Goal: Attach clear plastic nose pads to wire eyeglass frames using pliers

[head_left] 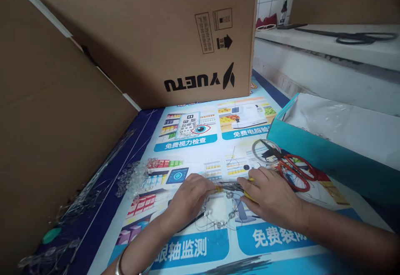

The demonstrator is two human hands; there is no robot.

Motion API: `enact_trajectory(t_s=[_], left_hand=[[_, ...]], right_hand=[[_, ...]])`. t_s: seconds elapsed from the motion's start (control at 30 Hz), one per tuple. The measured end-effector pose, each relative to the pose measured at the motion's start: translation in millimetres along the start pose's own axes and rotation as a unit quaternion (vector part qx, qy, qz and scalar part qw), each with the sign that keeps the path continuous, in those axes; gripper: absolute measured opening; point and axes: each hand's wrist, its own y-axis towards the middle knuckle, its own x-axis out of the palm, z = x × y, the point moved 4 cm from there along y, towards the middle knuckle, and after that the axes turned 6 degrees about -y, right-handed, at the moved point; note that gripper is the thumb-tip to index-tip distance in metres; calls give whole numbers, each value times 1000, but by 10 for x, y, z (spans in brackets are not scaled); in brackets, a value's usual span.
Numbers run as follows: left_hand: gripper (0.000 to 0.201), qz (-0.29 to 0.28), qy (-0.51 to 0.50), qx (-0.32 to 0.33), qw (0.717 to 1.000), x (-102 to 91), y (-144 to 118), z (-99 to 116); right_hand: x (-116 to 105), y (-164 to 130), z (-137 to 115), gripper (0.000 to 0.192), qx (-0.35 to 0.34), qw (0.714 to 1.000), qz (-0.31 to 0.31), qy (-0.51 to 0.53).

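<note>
My right hand (270,193) is closed around the yellow handles of a pair of pliers (231,186), whose jaws point left. The fingers of my left hand (190,196) pinch a ring of thin wire strung with clear beads (220,224), right at the tips of the jaws. The ring hangs below both hands, with loose wire ends sticking out around it. Exactly what the jaws grip is too small to make out. To the right of my right hand lie scissors with red handles (295,168), their blades over a round clear roll (254,152).
A heap of clear beads (134,179) lies left on the printed sheet. Bundles of thin wire (90,183) lean along the cardboard (46,121) at left. A teal box (318,154) with plastic bags stands at right. More wires (240,265) lie at the front edge. Black scissors (353,37) rest on the ledge.
</note>
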Motion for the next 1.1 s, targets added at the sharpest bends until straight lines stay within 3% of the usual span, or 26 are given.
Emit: enact_trajectory(t_s=[0.2,0.43,0.73,1.1], left_hand=[[16,6,-9,5,1000,-2,-11,15],[25,21,-11,61,998,-28,-29,58],[14,4,59,112,992,-25,-29,136],[15,-14,97,135,986,20,-47,156]], right_hand=[[-28,20,-14,32,-30,999,-23,21],[-73,65,-17,27,-27,997,-68,37],[-155,83,-42,25,-35,997,-65,27],[-137,80,-2,25,-36,995,-73,50]])
